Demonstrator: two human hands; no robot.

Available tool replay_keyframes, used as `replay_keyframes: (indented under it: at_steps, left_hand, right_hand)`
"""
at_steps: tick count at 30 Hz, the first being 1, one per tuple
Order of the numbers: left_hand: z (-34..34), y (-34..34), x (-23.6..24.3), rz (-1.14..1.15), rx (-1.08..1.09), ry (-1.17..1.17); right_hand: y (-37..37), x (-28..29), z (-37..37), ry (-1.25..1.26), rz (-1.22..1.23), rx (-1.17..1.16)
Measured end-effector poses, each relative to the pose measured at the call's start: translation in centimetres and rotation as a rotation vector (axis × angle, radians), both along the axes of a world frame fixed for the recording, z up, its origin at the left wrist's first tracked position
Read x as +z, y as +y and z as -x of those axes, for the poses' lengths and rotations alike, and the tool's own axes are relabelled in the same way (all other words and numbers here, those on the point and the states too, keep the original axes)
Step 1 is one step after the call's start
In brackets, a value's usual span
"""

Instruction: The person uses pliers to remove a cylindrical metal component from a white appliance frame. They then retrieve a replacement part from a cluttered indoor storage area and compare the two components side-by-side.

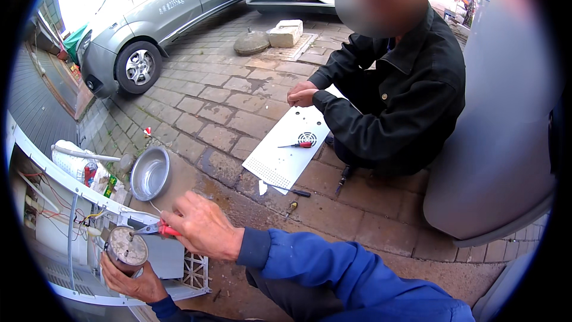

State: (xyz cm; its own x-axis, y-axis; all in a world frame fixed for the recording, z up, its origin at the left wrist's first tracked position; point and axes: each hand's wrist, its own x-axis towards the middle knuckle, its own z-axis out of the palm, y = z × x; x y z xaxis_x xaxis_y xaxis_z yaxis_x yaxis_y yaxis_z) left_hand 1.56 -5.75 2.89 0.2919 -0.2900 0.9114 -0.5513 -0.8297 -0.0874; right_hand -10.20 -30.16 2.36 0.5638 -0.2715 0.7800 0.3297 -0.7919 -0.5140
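Observation:
At the lower left my left hand is wrapped round a cylindrical metal part. Its top is grey and rough, with a short stud standing up from it. My right hand, coming in over it in a blue sleeve, grips pliers by the red handles. The jaws of the pliers are at the stud; whether they clamp it, I cannot tell. Behind both hands lies an opened white appliance casing with loose wires and pipes inside.
A metal basin stands beyond my hands. On the brick paving lies a white perforated panel with a red screwdriver on it; a black-handled screwdriver lies by its edge. A co-worker crouches there, hands together. Cars are parked behind.

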Motion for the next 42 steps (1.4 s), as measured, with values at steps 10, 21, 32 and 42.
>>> replay_keyframes:
  at_steps: [10,21,32,42]
  left_hand:
    - [0.9,0.6,0.5,0.074,-0.009,0.031]
    - [2.0,6.4,1.8,1.145,-0.706,0.793]
    - [0.6,10.0,-0.4,1.592,-1.069,1.082]
    - [0.5,10.9,-2.1,1.617,-1.227,1.049]
  right_hand:
    - [0.0,0.3,0.1,0.071,-0.072,0.03]
    - [2.4,-0.4,-0.4,0.455,-0.531,0.374]
    - [5.1,4.2,-5.0,0.562,-0.279,0.629]
    - [5.8,3.7,-8.1,0.737,-0.208,0.622]
